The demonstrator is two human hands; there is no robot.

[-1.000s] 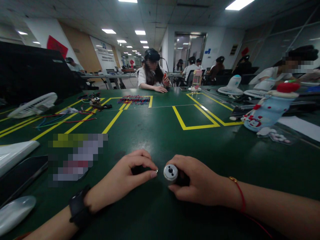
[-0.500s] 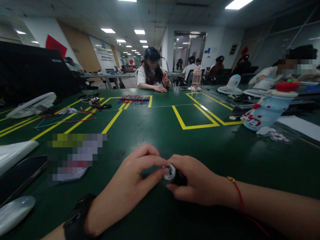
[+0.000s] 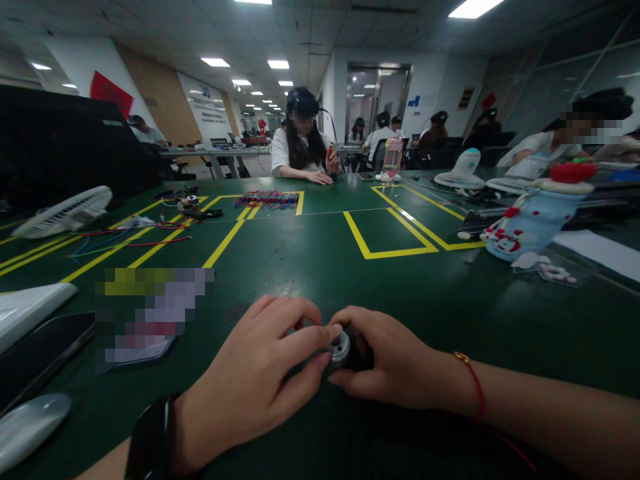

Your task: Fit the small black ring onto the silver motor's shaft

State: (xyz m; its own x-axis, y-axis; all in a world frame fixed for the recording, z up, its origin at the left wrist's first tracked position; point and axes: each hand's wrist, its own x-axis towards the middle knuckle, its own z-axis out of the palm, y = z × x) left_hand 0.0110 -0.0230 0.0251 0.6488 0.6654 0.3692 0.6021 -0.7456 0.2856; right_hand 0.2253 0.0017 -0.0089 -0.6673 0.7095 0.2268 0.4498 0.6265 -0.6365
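A short cylinder that looks like a small motor (image 3: 341, 349), with a silver end face with dark holes and a black body, is held low over the green table in front of me. My right hand (image 3: 387, 357) wraps its black body, thumb below and fingers above. My left hand (image 3: 273, 360), wearing a black wristband, is closed at the silver end: the index fingertip lies on the face and the thumb tip meets its near side. Those fingertips partly hide the face, so any shaft or screw between them cannot be made out.
Left of me are a pixelated packet (image 3: 160, 313), a mouse (image 3: 33, 427), a fan (image 3: 65, 212) and loose wires (image 3: 145, 230). Farther off lies a wire bundle (image 3: 267, 199); a person (image 3: 303, 143) sits opposite. A blue bottle (image 3: 537, 217) stands right, beside a small bag (image 3: 555, 270).
My left hand has rolled over and shifted slightly, its index fingertip now on the silver face and its thumb lower at the edge. The right hand keeps its hold on the motor.
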